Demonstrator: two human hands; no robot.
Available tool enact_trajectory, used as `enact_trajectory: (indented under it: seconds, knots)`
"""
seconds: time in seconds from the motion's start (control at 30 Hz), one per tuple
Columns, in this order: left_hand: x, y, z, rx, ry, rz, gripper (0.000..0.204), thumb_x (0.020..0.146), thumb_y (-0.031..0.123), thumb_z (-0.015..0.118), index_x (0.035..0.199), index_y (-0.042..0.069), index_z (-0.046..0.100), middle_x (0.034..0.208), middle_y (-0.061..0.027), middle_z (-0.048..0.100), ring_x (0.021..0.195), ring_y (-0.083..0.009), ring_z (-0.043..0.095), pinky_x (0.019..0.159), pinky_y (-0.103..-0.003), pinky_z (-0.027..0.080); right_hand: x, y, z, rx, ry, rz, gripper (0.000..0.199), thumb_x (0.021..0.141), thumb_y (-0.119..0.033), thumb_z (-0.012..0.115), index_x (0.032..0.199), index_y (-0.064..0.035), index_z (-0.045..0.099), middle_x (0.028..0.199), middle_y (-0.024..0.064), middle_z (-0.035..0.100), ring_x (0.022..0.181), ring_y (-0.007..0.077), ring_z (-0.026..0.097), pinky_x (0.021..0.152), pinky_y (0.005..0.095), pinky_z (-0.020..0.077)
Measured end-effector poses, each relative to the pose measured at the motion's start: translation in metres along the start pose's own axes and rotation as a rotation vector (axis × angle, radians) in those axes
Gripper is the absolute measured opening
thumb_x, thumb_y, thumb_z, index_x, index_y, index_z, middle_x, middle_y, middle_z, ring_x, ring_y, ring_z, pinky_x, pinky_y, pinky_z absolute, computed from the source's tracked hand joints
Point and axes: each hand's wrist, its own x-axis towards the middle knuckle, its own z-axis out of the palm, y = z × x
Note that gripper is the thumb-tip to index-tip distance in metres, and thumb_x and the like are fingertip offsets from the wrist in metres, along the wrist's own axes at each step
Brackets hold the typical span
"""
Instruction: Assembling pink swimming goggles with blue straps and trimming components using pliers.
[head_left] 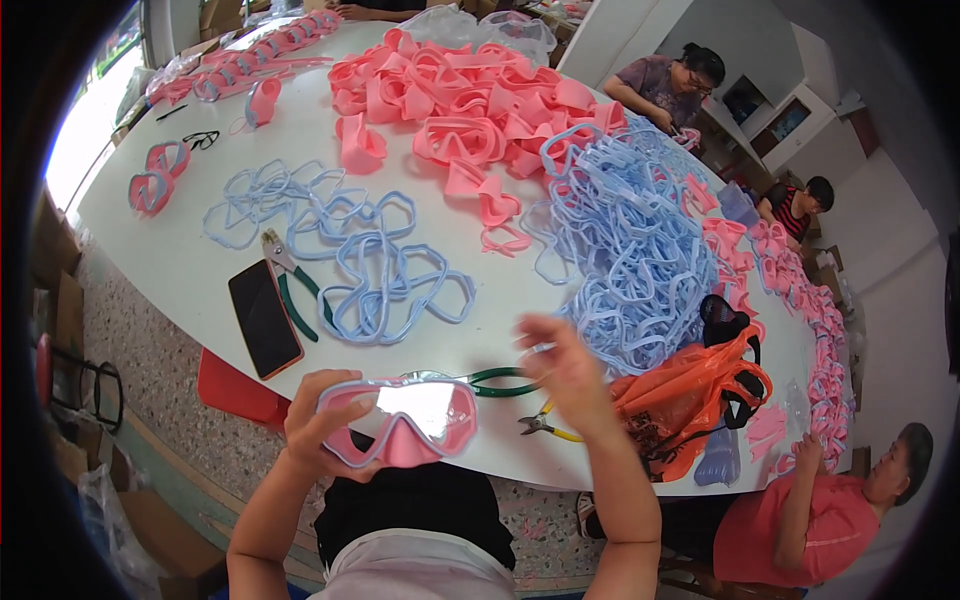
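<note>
One grip, the left hand [318, 418], is closed around a pink diving mask [398, 418]; right hand [566, 368] spread open, holding nothing

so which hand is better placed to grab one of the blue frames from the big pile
Right. The right hand is free, fingers spread, raised beside the blue frame pile. The left hand is occupied gripping the pink mask and is farther from the pile.

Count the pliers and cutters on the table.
3: green-handled pliers beside the black phone; a green-handled pair behind the pink mask; yellow-handled cutters under the right hand. Piles may hide more.
</note>
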Motion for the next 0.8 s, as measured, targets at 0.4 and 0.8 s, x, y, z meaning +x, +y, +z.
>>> enact_trajectory:
  seconds: [0.4, 0.8]
  knots:
    - [-0.029, -0.005, -0.024, 0.122, 0.284, -0.289, 0.073, 0.078, 0.069, 0.061, 0.110, 0.003, 0.061, 0.116, -0.0282, 0.056, 0.103, -0.0377, 0.061, 0.085, -0.047, 0.052, -0.032, 0.032, -0.069, -1.276, 0.212, 0.228, 0.015, 0.082, -0.015, 0.068, 0.090, -0.0025, 0.067, 0.088, 0.0135, 0.066, 0.085, 0.0340, 0.063, 0.074, 0.0429, 0.0507]
    - [-0.040, 0.000, -0.031, 0.110, 0.395, -0.302, 0.068, 0.080, 0.065, 0.060, 0.112, 0.004, 0.061, 0.113, -0.0284, 0.057, 0.101, -0.0380, 0.062, 0.084, -0.047, 0.051, 0.001, 0.061, -0.062, -1.539, 0.167, 0.305, 0.020, 0.081, -0.026, 0.067, 0.080, -0.0062, 0.073, 0.084, 0.0150, 0.070, 0.081, 0.0329, 0.068, 0.070, 0.0453, 0.0539]
